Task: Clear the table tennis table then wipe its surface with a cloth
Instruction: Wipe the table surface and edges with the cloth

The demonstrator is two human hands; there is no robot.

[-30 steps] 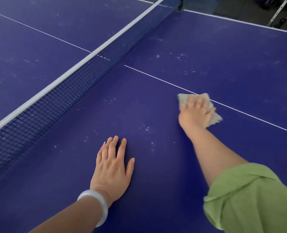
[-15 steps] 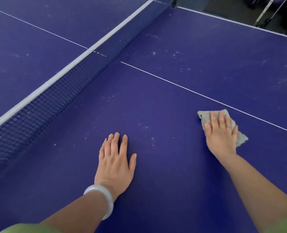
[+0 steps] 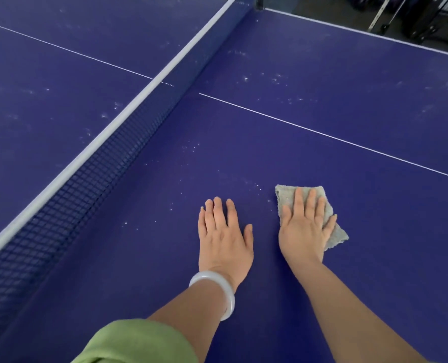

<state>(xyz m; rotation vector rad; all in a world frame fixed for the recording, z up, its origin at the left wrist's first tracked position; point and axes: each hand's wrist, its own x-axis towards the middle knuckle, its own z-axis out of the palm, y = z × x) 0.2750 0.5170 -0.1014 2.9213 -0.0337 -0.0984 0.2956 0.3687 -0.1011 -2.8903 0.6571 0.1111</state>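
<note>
Cloth [image 3: 285, 196]: under right hand [image 3: 303, 231], pressed flat, not gripped; edges show at 12 and 4 o'clock. Left hand [image 3: 224, 239]: 9 o'clock, released, flat on worktop [image 3: 322, 74]

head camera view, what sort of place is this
Most likely an indoor games or sports room. A blue table tennis table with white lines fills the view, a net stretches across it, and dark gear sits past its far edge. Club or home cannot be told.
</note>
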